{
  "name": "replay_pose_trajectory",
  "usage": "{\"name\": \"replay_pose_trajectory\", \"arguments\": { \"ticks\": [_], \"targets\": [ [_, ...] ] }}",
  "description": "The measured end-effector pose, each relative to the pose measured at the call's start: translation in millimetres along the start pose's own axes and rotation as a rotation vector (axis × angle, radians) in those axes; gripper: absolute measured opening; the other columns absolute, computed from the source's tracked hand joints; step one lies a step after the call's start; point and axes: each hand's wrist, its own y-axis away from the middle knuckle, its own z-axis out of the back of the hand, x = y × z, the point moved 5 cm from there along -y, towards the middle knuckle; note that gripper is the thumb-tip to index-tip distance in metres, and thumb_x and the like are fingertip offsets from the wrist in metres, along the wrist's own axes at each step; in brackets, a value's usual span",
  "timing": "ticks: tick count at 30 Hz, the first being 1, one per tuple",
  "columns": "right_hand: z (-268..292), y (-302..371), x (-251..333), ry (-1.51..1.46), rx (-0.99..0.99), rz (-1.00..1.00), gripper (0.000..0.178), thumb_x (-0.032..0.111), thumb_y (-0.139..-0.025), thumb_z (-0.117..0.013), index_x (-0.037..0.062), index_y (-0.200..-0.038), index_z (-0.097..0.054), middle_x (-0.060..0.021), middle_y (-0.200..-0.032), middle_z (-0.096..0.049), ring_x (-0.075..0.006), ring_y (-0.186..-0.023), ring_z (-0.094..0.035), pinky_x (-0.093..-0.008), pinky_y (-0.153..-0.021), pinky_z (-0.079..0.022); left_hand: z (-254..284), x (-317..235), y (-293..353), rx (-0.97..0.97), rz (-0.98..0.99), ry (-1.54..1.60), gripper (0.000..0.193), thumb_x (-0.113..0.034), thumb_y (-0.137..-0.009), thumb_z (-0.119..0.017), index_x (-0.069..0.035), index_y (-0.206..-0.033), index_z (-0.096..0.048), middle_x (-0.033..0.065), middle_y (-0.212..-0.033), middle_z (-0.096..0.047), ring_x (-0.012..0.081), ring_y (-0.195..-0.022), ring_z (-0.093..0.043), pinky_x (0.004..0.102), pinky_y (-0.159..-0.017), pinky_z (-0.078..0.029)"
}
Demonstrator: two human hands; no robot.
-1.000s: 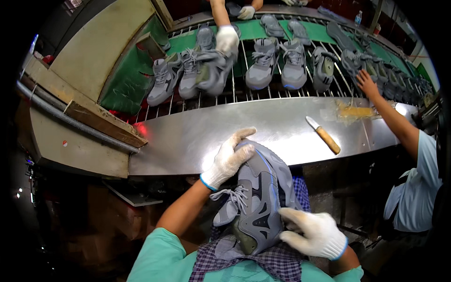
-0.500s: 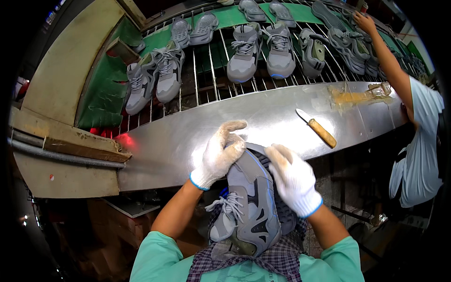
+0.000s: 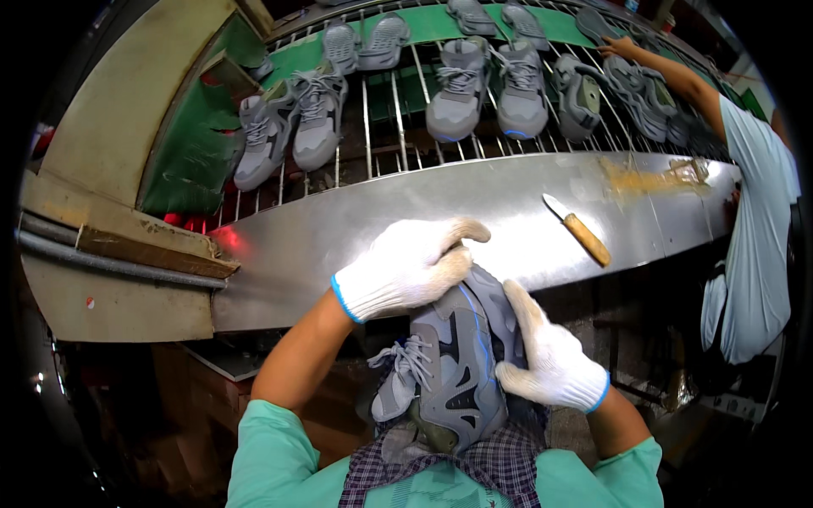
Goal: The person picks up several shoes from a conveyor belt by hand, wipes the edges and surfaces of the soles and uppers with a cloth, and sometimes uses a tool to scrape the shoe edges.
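- Nearer the wearer than the knife [image 3: 586, 240]: shoe [image 3: 461, 364], toe partly hidden by left hand [image 3: 405, 264].
- Beyond-right of it: dim shoes [image 3: 677, 131], partly behind a co-worker's arm [image 3: 682, 82].

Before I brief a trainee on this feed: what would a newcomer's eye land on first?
Probably the gray shoe at lower center, toe pointing away, between the white-gloved left hand at its toe and right hand beside it. Next, the wooden-handled knife on the shiny metal counter, right of center. Beyond the counter, more gray shoes spread across the top.
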Motion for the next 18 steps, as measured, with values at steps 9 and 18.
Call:
{"name": "replay_pose_trajectory", "arguments": {
  "ticks": [9,18],
  "targets": [
    [-1,-45,-23,-0.201,-0.251,0.049,0.071,0.022,-0.094,-0.062,0.0005,-0.157,-0.038,-0.0318,-0.106,-0.073,-0.0458,-0.089,-0.075,-0.0479,-0.083,-0.062,-11,-5,-12,-0.102,0.144,-0.184,0.043,-0.037,-0.106,-0.056,-0.005,-0.132,-0.066,0.024,-0.097,-0.077,0.0428,-0.096,-0.075,0.0468,-0.085,-0.059],
    [5,-18,9,0.097,-0.115,0.178,0.065,0.016,-0.082,-0.074,0.004,-0.143,-0.055,-0.018,-0.1,-0.069,-0.035,-0.082,-0.073,-0.0426,-0.073,-0.061,-11,-7,-14,-0.073,0.255,-0.202,0.047,-0.042,-0.107,-0.054,-0.005,-0.133,-0.066,0.0233,-0.092,-0.076,0.0425,-0.091,-0.076,0.0472,-0.082,-0.059]
  ]
}}
